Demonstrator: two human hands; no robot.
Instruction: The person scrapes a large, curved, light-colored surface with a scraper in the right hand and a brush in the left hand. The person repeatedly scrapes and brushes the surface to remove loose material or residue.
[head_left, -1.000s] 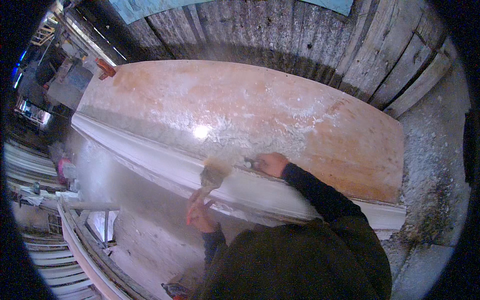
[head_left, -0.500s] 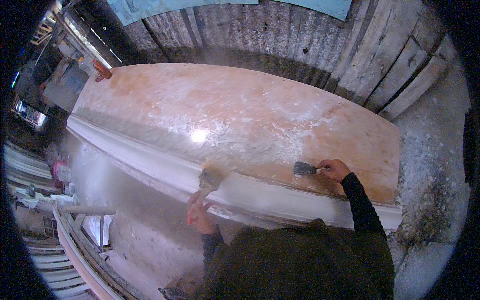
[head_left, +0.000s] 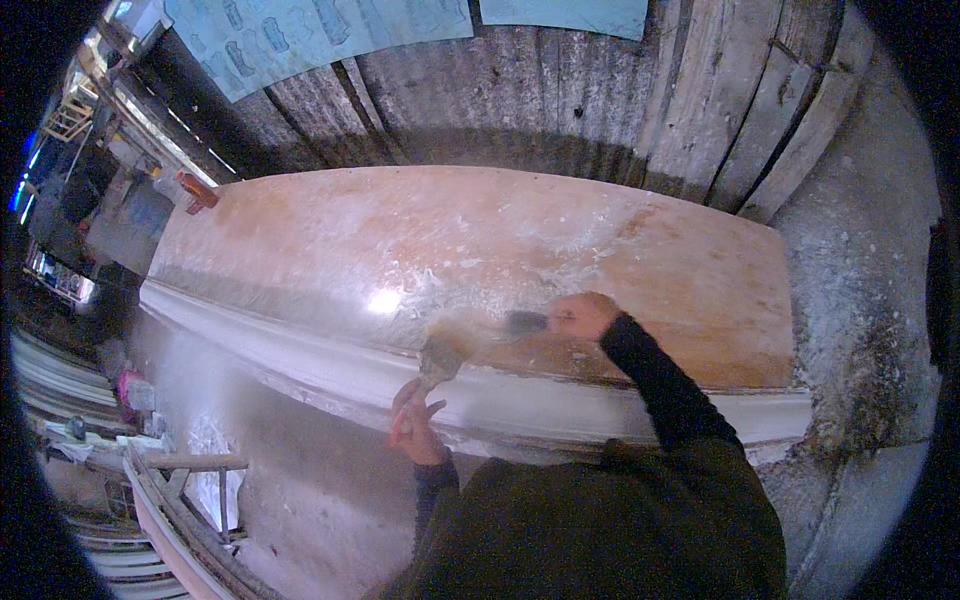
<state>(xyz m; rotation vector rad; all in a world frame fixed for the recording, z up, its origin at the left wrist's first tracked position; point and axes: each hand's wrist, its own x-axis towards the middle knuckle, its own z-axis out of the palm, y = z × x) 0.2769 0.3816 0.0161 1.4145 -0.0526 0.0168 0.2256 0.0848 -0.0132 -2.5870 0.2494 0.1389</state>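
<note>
My left hand [head_left: 418,428] is closed around the handle of a wide flat brush [head_left: 443,358], whose greyish head and pale bristles point away from me over the white moulded edge [head_left: 500,394]. A bit of red shows at its fingers. My right hand [head_left: 583,318], smeared by motion, grips a putty knife [head_left: 527,322] with a dark flat blade pointing left, close to the bristles; whether they touch I cannot tell. Both hands are above a long, orange-brown panel [head_left: 400,215] streaked with white dust and smears.
Corrugated sheeting [head_left: 460,105] and upright planks [head_left: 735,110] stand behind the panel. An orange-brown object [head_left: 198,192] rests at its far left corner. At the lower left are a wooden frame [head_left: 190,462] and stacked pale strips [head_left: 60,365]. The floor [head_left: 320,480] is dusty.
My right hand has moved left with the putty knife, toward the brush. The brush in my left hand has shifted slightly right. The whole view has tilted, showing more of the back wall.
</note>
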